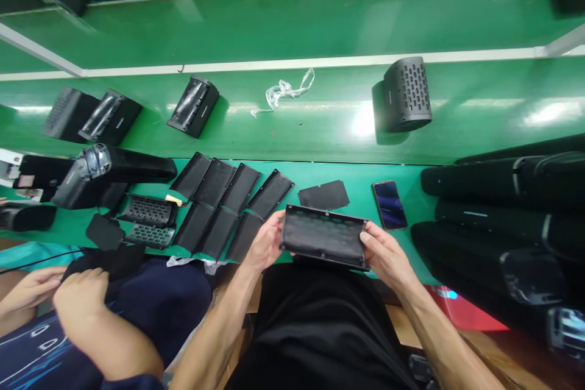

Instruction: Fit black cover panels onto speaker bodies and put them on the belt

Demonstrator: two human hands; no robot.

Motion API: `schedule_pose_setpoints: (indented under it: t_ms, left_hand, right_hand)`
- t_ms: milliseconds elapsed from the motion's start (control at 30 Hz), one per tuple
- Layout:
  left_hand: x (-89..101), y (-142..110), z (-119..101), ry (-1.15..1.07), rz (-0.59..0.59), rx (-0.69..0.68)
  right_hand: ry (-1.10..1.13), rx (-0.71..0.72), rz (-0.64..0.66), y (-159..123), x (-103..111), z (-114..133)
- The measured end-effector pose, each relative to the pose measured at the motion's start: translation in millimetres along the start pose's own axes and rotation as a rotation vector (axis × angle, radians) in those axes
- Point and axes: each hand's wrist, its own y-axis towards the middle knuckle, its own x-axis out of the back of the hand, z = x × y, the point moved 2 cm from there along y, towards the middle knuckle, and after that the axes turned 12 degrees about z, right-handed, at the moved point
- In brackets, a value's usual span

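I hold a black rectangular grille panel [323, 236] over the near edge of the green bench, one hand at each short end. My left hand [265, 242] grips its left end with fingers curled round it. My right hand [386, 250] clasps the right end, thumb on top. A flat black fabric sheet [323, 195] lies just beyond the panel. Several similar black panels [231, 207] lie fanned in two rows to the left.
A phone [389, 204] lies right of the sheet. Black speaker housings [503, 237] pile up at right. A finished speaker [404, 94] and others [194, 105] stand on the green belt, with a plastic scrap [286, 91]. A co-worker's hands [59, 295] work at lower left.
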Motion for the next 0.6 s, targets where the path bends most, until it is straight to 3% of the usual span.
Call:
schedule_pose_setpoints:
  t_ms: [100, 233, 367, 433, 500, 600]
  left_hand:
    - [-7.9, 3.2, 8.0, -0.087, 0.010, -0.046]
    - [-18.0, 14.6, 25.7, -0.061, 0.046, -0.001]
    - [-7.1, 19.2, 31.8, -0.101, 0.008, -0.035]
    - [7.7, 14.4, 28.7, -0.122, -0.054, -0.071]
    - [24.4, 5.6, 22.1, -0.119, -0.143, -0.123]
    - [42.6, -10.4, 9.4, -0.072, -0.255, -0.180]
  right_hand:
    - [0.112, 0.008, -0.018, 1.0, -12.5, 5.2]
    - [0.247, 0.038, -0.010, 5.5, -32.2, 4.2]
    - [0.201, 0.047, 0.078, 13.0, -30.6, -4.6]
    - [-0.012, 0.067, 0.034, 16.5, -14.0, -11.4]
    - [-0.394, 0.060, -0.001, 18.5, 4.8, -18.9]
    - [-0.987, -0.001, 0.173, 18.0, 18.0, -28.5]
